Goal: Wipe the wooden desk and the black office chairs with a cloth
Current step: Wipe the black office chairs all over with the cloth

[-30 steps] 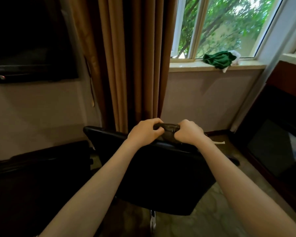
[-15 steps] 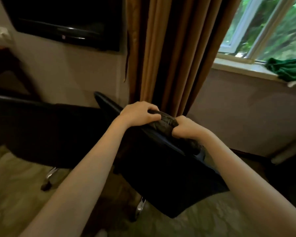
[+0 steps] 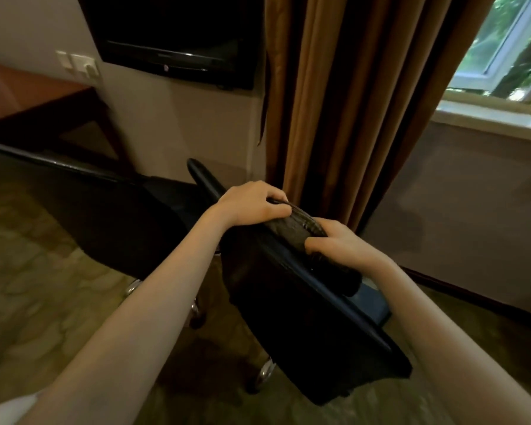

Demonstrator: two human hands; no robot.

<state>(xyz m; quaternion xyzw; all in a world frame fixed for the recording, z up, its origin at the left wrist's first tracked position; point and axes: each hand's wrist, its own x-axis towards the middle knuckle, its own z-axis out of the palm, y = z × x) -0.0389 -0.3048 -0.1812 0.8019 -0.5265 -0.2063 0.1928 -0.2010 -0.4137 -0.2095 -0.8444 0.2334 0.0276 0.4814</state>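
Note:
A black office chair [image 3: 304, 326] stands in front of me with its backrest toward me. Both my hands sit on the backrest's top edge. My left hand [image 3: 252, 204] grips the top rim with curled fingers. My right hand [image 3: 337, 243] grips the rim just to the right. Between the hands the padded top handle [image 3: 301, 225] shows. A second black office chair [image 3: 98, 210] stands to the left, close to the first. The wooden desk [image 3: 25, 96] is at the far left against the wall. No cloth is visible in either hand.
A wall-mounted television [image 3: 178, 38] hangs above the chairs. Brown curtains [image 3: 350, 102] hang right behind the gripped chair. A window and its sill [image 3: 491, 115] are at the upper right. Chrome chair casters [image 3: 264, 372] rest on the patterned carpet [image 3: 28, 286].
The view has swung left and the chair has turned with my hands on it. The second chair, the desk and the television came into view; the green cloth on the sill left it.

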